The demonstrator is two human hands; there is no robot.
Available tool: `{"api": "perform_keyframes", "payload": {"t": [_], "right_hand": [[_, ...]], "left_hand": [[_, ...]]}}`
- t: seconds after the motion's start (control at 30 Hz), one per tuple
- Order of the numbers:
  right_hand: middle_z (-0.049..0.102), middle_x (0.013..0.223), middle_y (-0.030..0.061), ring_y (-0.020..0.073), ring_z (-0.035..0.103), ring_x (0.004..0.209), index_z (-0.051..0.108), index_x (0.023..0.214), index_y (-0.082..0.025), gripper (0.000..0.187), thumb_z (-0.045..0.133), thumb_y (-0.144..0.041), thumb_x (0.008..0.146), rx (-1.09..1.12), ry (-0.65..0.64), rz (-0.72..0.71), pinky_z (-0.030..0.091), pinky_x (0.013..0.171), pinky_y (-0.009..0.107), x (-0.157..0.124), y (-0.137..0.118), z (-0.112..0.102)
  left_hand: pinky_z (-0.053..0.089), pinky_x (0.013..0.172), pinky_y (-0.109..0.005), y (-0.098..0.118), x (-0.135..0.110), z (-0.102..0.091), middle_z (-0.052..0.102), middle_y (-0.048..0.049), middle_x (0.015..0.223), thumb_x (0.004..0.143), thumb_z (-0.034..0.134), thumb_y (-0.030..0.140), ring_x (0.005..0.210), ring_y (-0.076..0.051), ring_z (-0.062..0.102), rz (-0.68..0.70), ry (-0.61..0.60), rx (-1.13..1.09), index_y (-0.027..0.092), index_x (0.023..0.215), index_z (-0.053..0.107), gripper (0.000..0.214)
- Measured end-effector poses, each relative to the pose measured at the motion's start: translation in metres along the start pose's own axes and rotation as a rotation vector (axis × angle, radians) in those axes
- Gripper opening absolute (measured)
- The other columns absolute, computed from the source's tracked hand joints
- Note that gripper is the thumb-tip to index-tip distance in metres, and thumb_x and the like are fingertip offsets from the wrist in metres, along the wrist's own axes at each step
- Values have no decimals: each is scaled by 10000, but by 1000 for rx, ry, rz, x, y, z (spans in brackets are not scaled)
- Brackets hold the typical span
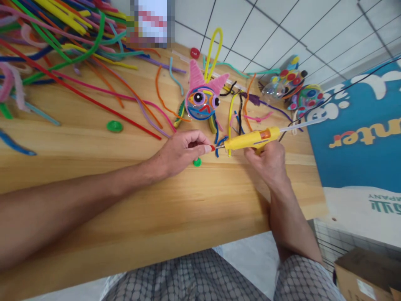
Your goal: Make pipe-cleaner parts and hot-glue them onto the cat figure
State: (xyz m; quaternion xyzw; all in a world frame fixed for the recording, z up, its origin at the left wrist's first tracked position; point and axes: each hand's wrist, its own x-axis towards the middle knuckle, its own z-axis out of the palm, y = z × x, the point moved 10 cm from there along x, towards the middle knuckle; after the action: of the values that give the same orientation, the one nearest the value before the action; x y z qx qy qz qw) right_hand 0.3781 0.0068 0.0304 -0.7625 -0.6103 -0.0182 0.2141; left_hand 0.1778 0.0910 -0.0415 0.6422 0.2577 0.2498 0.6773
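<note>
My left hand (180, 152) pinches a small red piece (212, 148) between thumb and fingertips, just above the wooden table (125, 200). My right hand (267, 163) grips a yellow glue gun (252, 139) by its handle, its nozzle pointing left and touching the red piece. A clear glue stick (300, 124) pokes out of the gun's back. Just behind the hands stands a pipe-cleaner figure (202, 100) with a round face, pink ears and a yellow loop. A green button (196, 162) lies under my left fingers.
Heaps of coloured pipe cleaners (62, 37) cover the table's back left. Another green button (114, 126) and a red one (194, 52) lie loose. More finished figures (294, 90) sit at the back right. A blue and white box (360, 138) is on the right, a cardboard box (366, 276) lower down.
</note>
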Motion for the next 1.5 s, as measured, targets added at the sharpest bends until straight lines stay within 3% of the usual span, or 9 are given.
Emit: {"api": "perform_keyframes", "payload": {"t": [0.63, 0.83, 0.97, 1.07, 1.13, 1.23, 1.3, 1.4, 1.5], "right_hand": [[543, 631, 7, 209, 567, 647, 513, 646, -253, 174, 624, -271, 779, 72, 19, 8, 434, 599, 340, -1, 0, 0], [621, 694, 5, 178, 555, 632, 627, 751, -235, 174, 724, -349, 839, 268, 54, 145, 462, 603, 330, 0, 17, -11], [701, 864, 52, 219, 624, 744, 666, 902, -238, 235, 766, -445, 856, 326, 264, 240, 544, 702, 384, -1, 62, -54], [709, 905, 77, 261, 654, 808, 668, 951, -230, 290, 718, -509, 888, 220, 369, 360, 567, 767, 442, -11, 122, -82], [715, 921, 97, 280, 665, 844, 674, 957, -207, 304, 680, -506, 899, 130, 391, 461, 567, 825, 477, -21, 166, -90], [738, 1026, 150, 316, 685, 972, 681, 1036, -168, 305, 667, -432, 884, 3, 370, 606, 539, 953, 508, -35, 221, -84], [738, 1133, 201, 344, 682, 1092, 681, 1110, -139, 333, 651, -379, 880, -57, 359, 682, 513, 1020, 511, -41, 244, -73], [728, 1201, 242, 365, 669, 1159, 686, 1140, -113, 363, 626, -365, 886, -91, 324, 746, 501, 1044, 515, -43, 262, -51], [728, 1183, 219, 354, 676, 1117, 677, 1145, -127, 398, 645, -419, 877, -74, 281, 737, 520, 1015, 515, -44, 270, -37]], "left_hand": [[465, 483, -188, 0, 1, -2, 572, 40, 632, 849, 737, 292, 534, -82, 508, -37, 10, -72, 175, 845, 680, 130], [453, 485, -206, -4, -1, -8, 570, 40, 600, 816, 783, 365, 524, -94, 512, -63, 61, -71, 174, 850, 688, 216], [414, 481, -206, -7, -3, -14, 580, 30, 593, 810, 796, 386, 520, -94, 497, -69, 107, -31, 173, 819, 693, 237], [416, 490, -215, -6, -3, -17, 591, 24, 605, 795, 813, 374, 526, -98, 496, -57, 138, -24, 177, 811, 704, 225], [411, 489, -220, -4, -5, -19, 586, 26, 602, 791, 820, 366, 526, -101, 488, -42, 161, -14, 181, 815, 713, 215], [412, 504, -224, 5, -10, -21, 621, 14, 627, 795, 806, 355, 561, -112, 507, -5, 205, 63, 188, 815, 746, 178], [434, 533, -229, 12, -14, -25, 670, 7, 668, 795, 794, 343, 587, -114, 524, 22, 250, 108, 198, 807, 760, 150], [445, 556, -233, 12, -18, -31, 684, 21, 679, 799, 798, 341, 589, -108, 518, -2, 301, 127, 213, 807, 763, 133], [433, 561, -225, 4, -18, -35, 685, 32, 688, 818, 804, 355, 595, -104, 524, -70, 313, 154, 226, 832, 768, 135]]}}
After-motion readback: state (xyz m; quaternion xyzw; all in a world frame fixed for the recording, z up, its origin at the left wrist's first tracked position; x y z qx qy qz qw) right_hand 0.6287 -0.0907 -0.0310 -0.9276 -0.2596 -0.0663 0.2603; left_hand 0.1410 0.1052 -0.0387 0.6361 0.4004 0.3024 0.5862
